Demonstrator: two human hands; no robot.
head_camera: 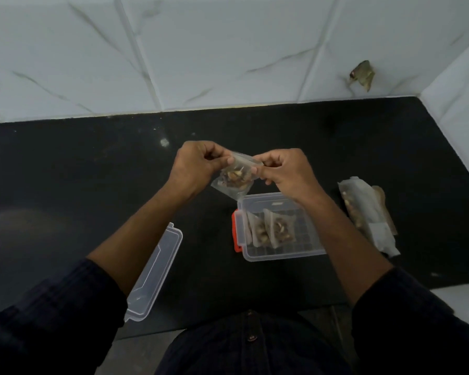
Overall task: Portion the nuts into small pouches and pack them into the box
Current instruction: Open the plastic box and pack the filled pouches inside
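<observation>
**Sealing pouch number 3 above the open box**

Head view: Pinching the top edge from both ends, the left hand [194, 165] and the right hand [284, 171] hold a small clear pouch [234, 177] in the air above the black tabletop [65, 171], just beyond the far rim of the box [282, 253]. On each hand the fingers are curled in tight, thumb against forefinger on the strip at the pouch mouth, with nothing else in either grip. A clump of nuts [234, 178] sits in the lower half of the pouch, which hangs tilted with its bottom corner close to the box rim.

The step in hand looks like closing the seal; whether the strip is pressed shut along its whole length cannot be told from here. The box stands open, its orange latch [236, 231] on the left side, with 2 filled pouches [271, 230] lying inside. Its lid [155, 269] lies apart on the tabletop under the left forearm, and the large supply bag [368, 212] lies to the right of the box.

The next move likely calls for running the fingers along the seal, then lowering the pouch into the free space beside the 2 already packed.
</observation>
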